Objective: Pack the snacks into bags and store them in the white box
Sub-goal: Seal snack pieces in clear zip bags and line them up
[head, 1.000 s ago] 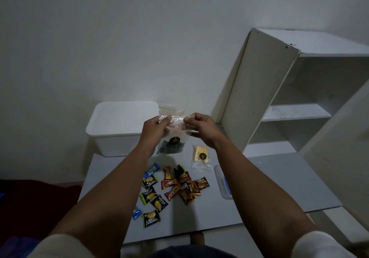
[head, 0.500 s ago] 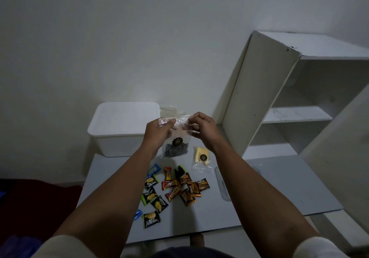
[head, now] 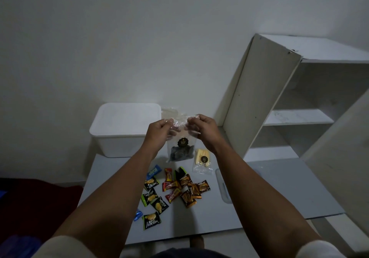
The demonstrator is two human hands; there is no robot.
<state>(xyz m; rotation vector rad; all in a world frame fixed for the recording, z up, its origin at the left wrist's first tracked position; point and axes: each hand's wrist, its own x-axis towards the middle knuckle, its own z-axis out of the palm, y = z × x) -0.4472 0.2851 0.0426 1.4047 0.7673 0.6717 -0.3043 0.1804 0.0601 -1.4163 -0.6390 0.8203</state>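
**Ana:** Head view first: what are the hands doing?

**Budi:** Both are raised over the far part of the table (head: 269,187). The left hand (head: 158,132) and right hand (head: 202,130) each pinch the top edge of a clear bag (head: 180,147), which hangs between them with dark snacks settled at its bottom and a round dark sticker on the front.

**Ana:** So the step is closing the mouth?

**Budi:** That is my reading. To do it well, I would keep the bag upright so the contents stay low, line up the two lips, and press along the strip from one corner to the other rather than in the middle only.

**Ana:** And where does it go?

**Budi:** The white box (head: 124,129) sits at about ten o'clock from the bag, touching the wall side of the table. Its top looks covered; I cannot tell whether a lid must come off.

**Ana:** What remains?

**Budi:** A second clear bag of yellow sticks (head: 202,160) lies at four o'clock, just beside the held one. Loose wrapped snacks (head: 175,191) are scattered at six o'clock, still unpacked.
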